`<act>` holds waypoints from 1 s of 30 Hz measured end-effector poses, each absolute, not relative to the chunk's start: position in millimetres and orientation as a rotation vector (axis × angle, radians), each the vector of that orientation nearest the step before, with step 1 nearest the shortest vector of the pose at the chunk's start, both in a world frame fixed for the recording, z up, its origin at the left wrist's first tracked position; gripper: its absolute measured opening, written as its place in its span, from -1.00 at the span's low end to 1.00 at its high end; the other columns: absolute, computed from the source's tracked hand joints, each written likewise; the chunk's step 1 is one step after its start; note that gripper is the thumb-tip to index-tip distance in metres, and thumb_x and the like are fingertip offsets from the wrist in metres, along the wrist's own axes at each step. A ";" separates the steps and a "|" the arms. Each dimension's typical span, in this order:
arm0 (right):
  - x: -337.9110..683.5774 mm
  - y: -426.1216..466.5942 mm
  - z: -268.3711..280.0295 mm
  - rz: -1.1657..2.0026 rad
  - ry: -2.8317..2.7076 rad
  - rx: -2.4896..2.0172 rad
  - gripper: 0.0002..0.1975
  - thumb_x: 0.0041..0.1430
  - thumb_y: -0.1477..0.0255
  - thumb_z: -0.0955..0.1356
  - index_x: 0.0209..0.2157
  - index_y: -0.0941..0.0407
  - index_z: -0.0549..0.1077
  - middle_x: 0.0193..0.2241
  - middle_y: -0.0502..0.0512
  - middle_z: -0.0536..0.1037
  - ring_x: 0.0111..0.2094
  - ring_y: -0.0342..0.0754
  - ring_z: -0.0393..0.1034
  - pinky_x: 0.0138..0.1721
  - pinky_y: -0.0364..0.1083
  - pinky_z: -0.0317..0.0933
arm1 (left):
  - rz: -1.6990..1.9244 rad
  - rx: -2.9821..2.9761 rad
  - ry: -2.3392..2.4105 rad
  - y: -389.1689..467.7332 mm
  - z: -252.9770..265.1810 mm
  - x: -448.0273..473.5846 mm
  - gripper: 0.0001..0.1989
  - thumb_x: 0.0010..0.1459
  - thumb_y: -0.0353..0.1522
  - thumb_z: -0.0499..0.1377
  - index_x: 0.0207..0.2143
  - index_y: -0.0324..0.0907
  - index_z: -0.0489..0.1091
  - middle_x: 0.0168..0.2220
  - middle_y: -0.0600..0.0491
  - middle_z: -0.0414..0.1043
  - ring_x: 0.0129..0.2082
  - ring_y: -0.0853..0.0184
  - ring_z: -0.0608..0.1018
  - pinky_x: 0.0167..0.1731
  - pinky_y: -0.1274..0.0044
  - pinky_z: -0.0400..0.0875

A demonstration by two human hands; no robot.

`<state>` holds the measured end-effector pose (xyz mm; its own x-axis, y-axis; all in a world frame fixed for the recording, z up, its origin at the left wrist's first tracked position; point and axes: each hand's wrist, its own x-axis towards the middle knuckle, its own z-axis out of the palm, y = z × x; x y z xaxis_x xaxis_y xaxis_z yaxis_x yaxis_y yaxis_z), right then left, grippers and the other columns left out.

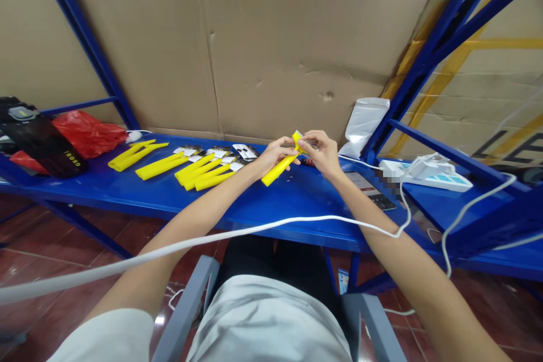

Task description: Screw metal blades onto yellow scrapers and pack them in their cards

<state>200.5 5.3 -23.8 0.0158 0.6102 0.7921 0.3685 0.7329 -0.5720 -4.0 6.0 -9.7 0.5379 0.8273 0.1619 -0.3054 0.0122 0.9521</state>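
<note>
Just above the blue tabletop (pixel 250 198), both my hands are on one yellow tapered sleeve (pixel 278 171). My left hand (pixel 275 156) wraps its fingers round the narrow middle. At the upper end, my right hand (pixel 321 149) pinches the sleeve, where a whitish edge shows. The wide end points down toward me. To the left lie several similar yellow sleeves (pixel 159 166), some with black-and-white printed cards (pixel 245 151) at their far ends. A small dark and red object (pixel 306 162), partly hidden, lies under my right hand.
A black bottle (pixel 46 144) and a red plastic bag (pixel 87 133) stand at the left. On the right are a phone (pixel 368 189), a white power strip (pixel 441 178) and a white pouch (pixel 365 124). A white cable (pixel 297 219) crosses in front of my arms.
</note>
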 end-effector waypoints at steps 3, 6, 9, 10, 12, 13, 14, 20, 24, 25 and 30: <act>200.1 3.8 -22.6 0.238 -1.596 -0.812 -0.72 0.28 0.10 0.56 -0.21 0.01 0.69 -0.03 0.20 0.67 0.00 0.13 0.58 0.07 0.14 0.50 | 0.947 1.265 0.523 6.3 -10.3 -3.3 -0.49 0.00 -0.41 0.49 0.00 -0.14 0.43 -0.25 -0.03 0.68 -0.40 0.20 0.76 -0.56 0.59 0.46; 199.1 2.6 -22.3 0.246 -1.588 -0.817 -0.71 0.27 0.08 0.56 -0.22 0.02 0.69 -0.08 0.17 0.67 -0.10 0.08 0.56 -0.02 0.09 0.47 | 0.945 1.273 0.520 6.4 -10.6 -3.0 -0.49 -0.01 -0.40 0.49 -0.01 -0.15 0.43 -0.25 -0.04 0.68 -0.40 0.19 0.76 -0.57 0.58 0.47; 197.9 2.3 -23.3 0.274 -1.565 -0.818 -0.68 0.24 0.07 0.58 -0.23 0.04 0.68 -0.14 0.13 0.66 -0.23 0.01 0.49 -0.13 0.04 0.40 | 0.947 1.281 0.522 5.9 -10.1 -3.2 -0.48 0.00 -0.40 0.49 0.01 -0.16 0.43 -0.26 -0.05 0.67 -0.39 0.17 0.76 -0.57 0.56 0.49; 197.7 2.4 -23.7 0.282 -1.558 -0.819 -0.67 0.24 0.06 0.58 -0.24 0.04 0.67 -0.16 0.12 0.65 -0.25 -0.01 0.47 -0.15 0.03 0.39 | 0.948 1.280 0.523 5.6 -9.8 -3.3 -0.48 0.00 -0.40 0.49 0.01 -0.16 0.43 -0.27 -0.05 0.67 -0.39 0.17 0.76 -0.57 0.56 0.49; 197.4 2.6 -24.2 0.286 -1.553 -0.828 -0.64 0.24 0.03 0.58 -0.24 0.04 0.67 -0.18 0.11 0.64 -0.28 -0.03 0.45 -0.17 0.01 0.38 | 0.945 1.276 0.527 5.1 -9.0 -3.3 -0.49 0.01 -0.41 0.48 0.01 -0.16 0.43 -0.27 -0.04 0.67 -0.39 0.18 0.75 -0.57 0.57 0.48; 197.3 2.6 -24.2 0.286 -1.551 -0.834 -0.62 0.24 0.00 0.58 -0.24 0.04 0.67 -0.18 0.10 0.64 -0.28 -0.03 0.44 -0.17 0.01 0.38 | 0.941 1.274 0.530 5.0 -8.7 -3.3 -0.49 0.02 -0.42 0.48 0.01 -0.16 0.42 -0.27 -0.03 0.67 -0.40 0.19 0.75 -0.56 0.58 0.48; 197.3 2.5 -24.0 0.287 -1.550 -0.839 -0.60 0.24 -0.02 0.58 -0.25 0.04 0.66 -0.18 0.10 0.64 -0.28 -0.03 0.44 -0.17 0.01 0.38 | 0.936 1.273 0.533 4.8 -8.3 -3.3 -0.50 0.03 -0.43 0.47 0.01 -0.16 0.42 -0.27 -0.03 0.67 -0.40 0.20 0.75 -0.56 0.59 0.47; 196.8 0.7 -22.0 0.297 -1.538 -0.817 -0.56 0.19 -0.07 0.60 -0.27 0.03 0.68 -0.17 0.10 0.65 -0.26 -0.02 0.47 -0.18 0.01 0.39 | 0.928 1.260 0.536 4.2 -6.7 -3.4 -0.53 0.07 -0.46 0.45 0.01 -0.16 0.40 -0.27 -0.01 0.66 -0.41 0.25 0.75 -0.55 0.61 0.45; 196.5 0.3 -21.4 0.307 -1.531 -0.801 -0.58 0.16 -0.04 0.62 -0.29 0.03 0.68 -0.19 0.09 0.64 -0.29 -0.04 0.44 -0.21 0.00 0.36 | 0.924 1.277 0.526 3.0 -6.0 -3.6 -0.54 0.07 -0.46 0.44 0.00 -0.16 0.41 -0.28 0.00 0.66 -0.41 0.24 0.75 -0.54 0.61 0.46; 196.4 0.4 -21.3 0.311 -1.527 -0.805 -0.58 0.16 -0.04 0.62 -0.29 0.03 0.68 -0.19 0.09 0.64 -0.29 -0.05 0.44 -0.21 0.00 0.36 | 0.922 1.281 0.525 2.9 -6.1 -3.6 -0.54 0.07 -0.45 0.45 0.00 -0.16 0.41 -0.29 0.00 0.65 -0.41 0.24 0.75 -0.54 0.61 0.46; 195.8 1.1 -21.6 0.356 -1.509 -0.827 -0.55 0.14 -0.06 0.63 -0.28 0.04 0.65 -0.20 0.09 0.63 -0.29 -0.04 0.46 -0.19 0.01 0.40 | 0.928 1.276 0.527 3.6 -7.4 -3.2 -0.52 0.05 -0.45 0.45 0.00 -0.16 0.41 -0.28 -0.01 0.66 -0.41 0.22 0.75 -0.54 0.60 0.46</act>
